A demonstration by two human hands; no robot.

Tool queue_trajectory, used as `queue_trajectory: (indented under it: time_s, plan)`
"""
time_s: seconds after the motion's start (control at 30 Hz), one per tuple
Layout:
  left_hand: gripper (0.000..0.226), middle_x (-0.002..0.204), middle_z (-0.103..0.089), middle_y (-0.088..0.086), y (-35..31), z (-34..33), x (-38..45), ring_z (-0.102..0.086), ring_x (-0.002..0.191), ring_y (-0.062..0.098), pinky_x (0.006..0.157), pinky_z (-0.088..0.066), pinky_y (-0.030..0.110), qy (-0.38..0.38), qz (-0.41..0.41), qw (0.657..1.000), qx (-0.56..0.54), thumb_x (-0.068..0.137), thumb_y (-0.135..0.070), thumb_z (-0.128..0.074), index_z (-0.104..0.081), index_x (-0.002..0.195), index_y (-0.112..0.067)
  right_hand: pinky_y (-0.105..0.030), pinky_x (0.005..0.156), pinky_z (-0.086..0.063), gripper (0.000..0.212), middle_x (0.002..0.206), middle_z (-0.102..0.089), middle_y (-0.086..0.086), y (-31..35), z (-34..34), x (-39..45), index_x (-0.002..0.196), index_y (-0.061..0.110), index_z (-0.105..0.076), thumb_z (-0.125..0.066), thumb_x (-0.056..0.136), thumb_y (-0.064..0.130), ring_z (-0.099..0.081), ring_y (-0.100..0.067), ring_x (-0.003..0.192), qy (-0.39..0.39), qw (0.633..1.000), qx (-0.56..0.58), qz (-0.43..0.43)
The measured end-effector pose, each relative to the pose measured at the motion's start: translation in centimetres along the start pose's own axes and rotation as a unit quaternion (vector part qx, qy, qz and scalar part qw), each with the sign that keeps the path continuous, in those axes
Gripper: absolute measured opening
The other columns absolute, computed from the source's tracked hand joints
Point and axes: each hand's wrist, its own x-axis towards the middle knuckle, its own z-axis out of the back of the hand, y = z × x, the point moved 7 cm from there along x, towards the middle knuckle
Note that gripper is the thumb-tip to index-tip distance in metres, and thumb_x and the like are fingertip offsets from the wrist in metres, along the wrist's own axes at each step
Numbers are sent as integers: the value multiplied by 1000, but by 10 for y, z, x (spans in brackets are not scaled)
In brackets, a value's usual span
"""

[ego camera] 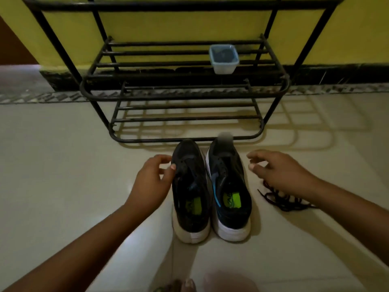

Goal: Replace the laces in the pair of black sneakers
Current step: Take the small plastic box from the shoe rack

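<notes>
- Left hand [150,180], fingers loosely curled, touching left sneaker [190,192].
- Two black sneakers on floor tiles [63,165], right sneaker [229,190] alongside; insole print unreadable.
- Right hand [280,171], fingers spread, above one dark lace bundle [284,199].
- One plastic tub [223,58] on metal shoe rack [168,89].

Both forearms are bare, no sleeves showing; the left hand [150,178] and right hand [280,171] wear no gloves.

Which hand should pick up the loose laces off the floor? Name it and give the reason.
Right. The right hand hovers just above the loose laces, which lie right of the sneakers. The left hand is at the far side, beside the left shoe.
</notes>
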Motion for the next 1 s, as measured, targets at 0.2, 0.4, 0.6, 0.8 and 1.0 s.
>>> queue_trajectory:
  time_s: [0.2, 0.4, 0.6, 0.8, 1.0]
  plan:
    - [27, 112, -58, -8, -96, 32, 72, -57, 95, 5, 81, -47, 22, 7, -84, 995, -60, 96, -27, -50, -54, 122, -22, -24, 85, -38, 38, 125, -59, -1, 29, 87, 58, 130, 19, -54, -55, 93, 29, -53, -10, 103, -67, 998, 9, -1]
    - [54, 137, -44, 7, -147, 5, 135, -50, 120, 19, 95, -44, 27, 33, -144, 987, 56, 90, -23, -60, -38, 139, -23, -26, 83, -42, 36, 116, -58, -2, 44, 104, 121, 127, 20, -54, -59, 91, 26, -54, -15, 99, -90, 990, 92, -50]
    - [72, 133, -49, 13, -162, -3, 179, -59, 88, 21, 62, -51, 24, 66, -106, 987, 104, 92, -21, -55, -13, 149, -32, -24, 68, -46, 55, 129, -50, -4, 38, 113, 164, 140, 33, -38, -58, 91, 17, -53, -16, 97, -73, 980, 173, -68]
    - [56, 129, -48, 8, -165, -30, 197, -54, 104, 23, 73, -47, 23, 95, -93, 991, 25, 93, -4, -43, -32, 145, -20, -30, 86, -46, 46, 137, -48, -5, 21, 105, 178, 139, 24, -44, -48, 97, 8, -50, -19, 110, -51, 972, 213, -84]
    - [58, 141, -43, 8, -156, -27, 138, -49, 122, 21, 80, -42, 15, 84, -164, 982, 45, 93, -1, -41, -31, 147, -21, -24, 86, -52, 27, 110, -64, -4, 22, 112, 140, 116, 10, -65, -54, 92, 4, -59, -14, 100, -176, 944, 278, -33]
